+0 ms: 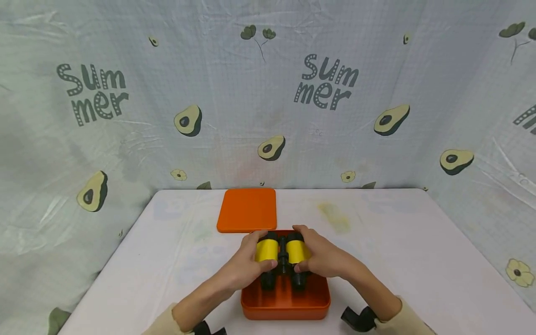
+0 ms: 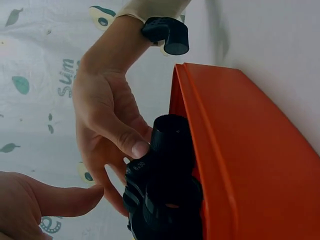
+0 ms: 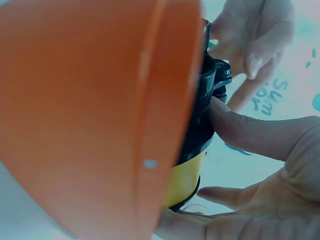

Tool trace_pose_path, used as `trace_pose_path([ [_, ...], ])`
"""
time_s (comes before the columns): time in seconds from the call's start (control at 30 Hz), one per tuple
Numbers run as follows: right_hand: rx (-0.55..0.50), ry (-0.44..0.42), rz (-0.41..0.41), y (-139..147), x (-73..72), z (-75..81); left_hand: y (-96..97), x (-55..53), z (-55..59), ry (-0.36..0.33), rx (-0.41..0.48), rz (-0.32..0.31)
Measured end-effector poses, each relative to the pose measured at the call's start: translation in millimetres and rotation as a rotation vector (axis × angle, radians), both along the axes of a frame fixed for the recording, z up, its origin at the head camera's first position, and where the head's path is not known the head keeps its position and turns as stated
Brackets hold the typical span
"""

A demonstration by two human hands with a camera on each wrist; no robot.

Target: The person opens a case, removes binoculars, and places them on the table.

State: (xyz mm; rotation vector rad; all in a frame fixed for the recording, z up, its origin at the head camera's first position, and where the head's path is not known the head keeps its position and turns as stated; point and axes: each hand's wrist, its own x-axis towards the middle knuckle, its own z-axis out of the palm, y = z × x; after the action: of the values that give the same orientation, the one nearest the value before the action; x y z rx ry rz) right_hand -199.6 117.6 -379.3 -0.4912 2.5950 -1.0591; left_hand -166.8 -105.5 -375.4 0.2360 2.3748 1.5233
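Black and yellow binoculars (image 1: 297, 251) lie in an orange-red box (image 1: 286, 312), eyepieces towards me. They stand partly above its rim in the left wrist view. My right hand (image 1: 320, 253) holds the right barrel, its thumb on the black part near the eyepiece in the right wrist view. Around the left barrel's outer side lies my left hand (image 1: 244, 265). In the left wrist view my left thumb (image 2: 70, 201) stretches out straight, with a gap between its tip and the binoculars. The box wall hides the binoculars' underside in both wrist views.
Behind the box, a flat orange lid (image 1: 247, 211) lies on the white table (image 1: 402, 251). Black wrist mounts (image 1: 360, 319) sit at both sleeves, low in the head view. A pale curtain (image 1: 234, 93) with avocado prints and lettering hangs behind the table and at its sides.
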Motion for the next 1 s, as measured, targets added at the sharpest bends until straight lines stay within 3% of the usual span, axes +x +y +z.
trace_pose_path([
  [0.23,-0.037,0.023,-0.053,9,1.1,12.5,-2.4,-3.2,4.2,0.071,0.015,0.076],
  [0.43,-0.07,0.052,-0.058,16,1.1,20.2,-4.2,-7.5,6.4,0.087,0.031,0.143],
  [0.73,-0.113,0.088,-0.089,23,2.5,30.4,-6.9,-18.7,12.9,0.123,0.019,0.161],
  [1.0,-0.16,0.128,-0.125,33,-4.2,32.7,-4.8,-33.2,19.2,0.157,0.034,0.132],
])
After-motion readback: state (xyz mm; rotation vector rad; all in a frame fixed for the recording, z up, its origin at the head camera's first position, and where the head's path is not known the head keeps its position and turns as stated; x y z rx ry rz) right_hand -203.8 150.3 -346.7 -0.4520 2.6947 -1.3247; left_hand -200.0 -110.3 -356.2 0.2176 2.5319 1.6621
